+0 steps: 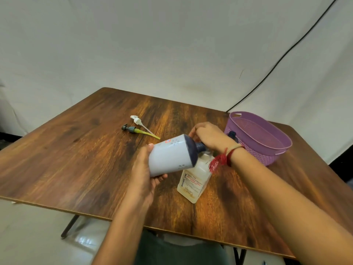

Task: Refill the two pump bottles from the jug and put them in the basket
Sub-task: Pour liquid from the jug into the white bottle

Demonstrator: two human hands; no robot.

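soft, even, rather dim indoor light
faint shadows under things on the table [76, 159]; a pale glint on the floor [84, 241]; wide-angle bend curves the table's edges; detail is soft and slightly smeared throughout.

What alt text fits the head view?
The left hand tilts a white, navy-necked bottle over a clear labelled bottle, the right hand curled at their necks. Two pump heads and a purple basket sit on the table.

Head view looks forward and down, close over the table [76, 159].
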